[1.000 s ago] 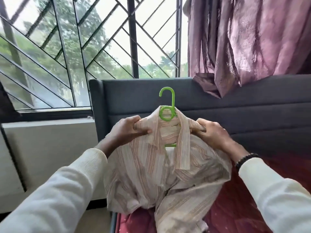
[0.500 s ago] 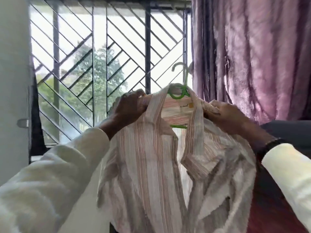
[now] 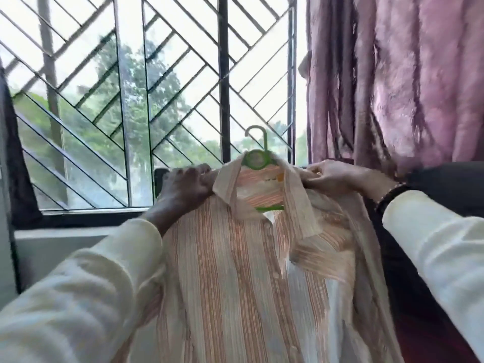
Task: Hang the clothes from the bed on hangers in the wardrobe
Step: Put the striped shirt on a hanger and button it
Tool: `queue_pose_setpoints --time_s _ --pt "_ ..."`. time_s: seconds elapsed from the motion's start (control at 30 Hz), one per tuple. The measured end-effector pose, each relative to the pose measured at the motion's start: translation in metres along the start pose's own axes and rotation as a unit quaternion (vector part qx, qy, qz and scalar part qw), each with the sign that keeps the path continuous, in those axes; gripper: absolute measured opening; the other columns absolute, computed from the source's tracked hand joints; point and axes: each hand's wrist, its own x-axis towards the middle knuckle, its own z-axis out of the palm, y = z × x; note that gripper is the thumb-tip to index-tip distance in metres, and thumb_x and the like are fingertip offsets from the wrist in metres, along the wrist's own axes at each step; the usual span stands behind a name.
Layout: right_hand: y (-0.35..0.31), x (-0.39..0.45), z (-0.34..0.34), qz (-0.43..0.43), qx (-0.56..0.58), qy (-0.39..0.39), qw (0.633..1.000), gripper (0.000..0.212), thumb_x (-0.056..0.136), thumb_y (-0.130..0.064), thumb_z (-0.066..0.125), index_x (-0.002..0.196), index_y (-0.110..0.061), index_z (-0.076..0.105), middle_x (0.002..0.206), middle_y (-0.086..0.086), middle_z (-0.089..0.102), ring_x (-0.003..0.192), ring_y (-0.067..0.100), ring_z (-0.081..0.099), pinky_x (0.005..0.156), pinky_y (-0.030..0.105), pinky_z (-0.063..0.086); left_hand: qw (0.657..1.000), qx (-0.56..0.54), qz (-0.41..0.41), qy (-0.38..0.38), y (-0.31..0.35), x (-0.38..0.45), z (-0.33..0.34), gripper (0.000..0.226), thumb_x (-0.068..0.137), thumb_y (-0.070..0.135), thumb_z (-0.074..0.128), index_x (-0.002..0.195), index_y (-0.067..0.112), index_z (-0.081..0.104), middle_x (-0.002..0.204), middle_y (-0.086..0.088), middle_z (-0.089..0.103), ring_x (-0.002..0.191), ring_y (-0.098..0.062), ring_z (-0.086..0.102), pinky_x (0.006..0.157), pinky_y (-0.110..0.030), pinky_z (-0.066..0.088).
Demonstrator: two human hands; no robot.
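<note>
Shirt on green hanger: left hand and right hand each grip a shoulder. Fabric looks light, limp; best carried by the hook.

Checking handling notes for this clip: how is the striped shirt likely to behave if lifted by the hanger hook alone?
The striped shirt looks thin and floppy, hanging in loose folds, so it would probably sway. It seems light. Unbuttoned on the green hanger, it might slide off.

Single head-worn view, facing forward and slightly down, close over both forearms; striped shirt fills centre, barred window straight behind.
</note>
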Motion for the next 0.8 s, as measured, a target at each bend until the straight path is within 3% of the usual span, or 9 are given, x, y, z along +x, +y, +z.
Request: queue_pose_setpoints --time_s 0.13,0.23,0.3,0.5,0.6,0.63,0.7,0.77,0.8 --pt "0.049 0.032 0.112 0.030 -0.022 -0.093 0.995 0.088 0.040 -0.108 0.035 0.077 -0.033 0.064 0.084 -0.010 0.068 0.085 0.016 0.064 0.080 0.038 0.052 0.988 -0.074 -0.092 -0.102 -0.016 -0.044 0.123 0.020 0.090 0.045 0.057 0.104 0.033 0.063 0.107 0.004 0.068 0.104 -0.025 0.062 0.095 -0.045 0.045" --pt "0.094 0.035 0.209 0.045 -0.034 -0.181 0.982 0.060 0.081 -0.085 0.039 0.082 -0.030 0.061 0.096 -0.013 0.065 0.093 0.013 0.061 0.083 0.035 0.048 0.973 -0.081 -0.105 -0.187 -0.025 -0.090 0.217 0.019 0.093 0.048 0.052 0.099 0.032 0.061 0.107 0.004 0.068 0.105 -0.025 0.061 0.092 -0.042 0.045" --pt "0.128 0.037 0.275 0.048 -0.038 -0.228 0.972 0.043 0.094 -0.067 0.044 0.075 -0.030 0.054 0.096 -0.011 0.060 0.094 0.013 0.057 0.082 0.033 0.044 0.960 -0.080 -0.117 -0.240 -0.031 -0.124 0.279 0.027 0.093 0.051 0.051 0.106 0.032 0.063 0.112 0.002 0.068 0.107 -0.026 0.061 0.089 -0.040 0.046" --pt "0.186 0.012 0.436 0.086 0.007 -0.266 0.960 0.039 0.094 -0.058 0.053 0.073 -0.025 0.054 0.085 -0.007 0.061 0.083 0.014 0.055 0.072 0.032 0.042 0.928 -0.069 -0.149 -0.334 -0.041 -0.214 0.407 0.029 0.091 0.046 0.057 0.114 0.028 0.060 0.119 -0.004 0.067 0.109 -0.033 0.061 0.090 -0.044 0.045" --pt "0.206 0.005 0.487 0.112 0.042 -0.236 0.964 0.070 0.077 -0.089 0.042 0.100 -0.029 0.069 0.102 -0.005 0.070 0.092 0.016 0.066 0.080 0.029 0.051 0.911 -0.062 -0.188 -0.361 -0.041 -0.236 0.437 0.053 0.083 0.048 0.069 0.128 0.024 0.056 0.128 -0.010 0.057 0.116 -0.036 0.054 0.095 -0.047 0.042" --pt "0.208 0.002 0.495 0.115 0.029 -0.213 0.970 0.079 0.072 -0.095 0.038 0.113 -0.033 0.066 0.113 -0.003 0.069 0.102 0.020 0.065 0.089 0.036 0.053 0.912 -0.077 -0.205 -0.345 -0.038 -0.241 0.441 0.062 0.078 0.045 0.076 0.131 0.021 0.054 0.130 -0.013 0.051 0.117 -0.038 0.050 0.096 -0.048 0.041" --pt "0.198 -0.013 0.498 0.156 -0.029 -0.131 0.979 0.065 0.081 -0.076 0.055 0.127 -0.031 0.059 0.127 0.007 0.058 0.115 0.032 0.057 0.097 0.046 0.048 0.930 -0.139 -0.246 -0.237 -0.029 -0.251 0.438 0.060 0.074 0.030 0.080 0.127 0.016 0.056 0.129 -0.016 0.044 0.117 -0.038 0.045 0.098 -0.046 0.039" --pt "0.170 -0.032 0.488 0.158 -0.007 -0.015 0.987 0.039 0.089 -0.044 0.066 0.121 -0.022 0.058 0.118 0.010 0.055 0.109 0.036 0.056 0.090 0.043 0.047 0.949 -0.173 -0.246 -0.094 -0.013 -0.257 0.422 0.041 0.077 0.017 0.073 0.115 0.014 0.056 0.118 -0.013 0.046 0.109 -0.034 0.045 0.093 -0.042 0.037" --pt "0.156 -0.042 0.483 0.164 0.020 0.021 0.986 0.029 0.090 -0.038 0.066 0.113 -0.022 0.058 0.111 0.007 0.057 0.102 0.033 0.058 0.084 0.040 0.048 0.950 -0.193 -0.236 -0.072 -0.003 -0.260 0.413 0.033 0.082 0.018 0.070 0.110 0.015 0.054 0.110 -0.009 0.051 0.101 -0.031 0.049 0.088 -0.040 0.038"
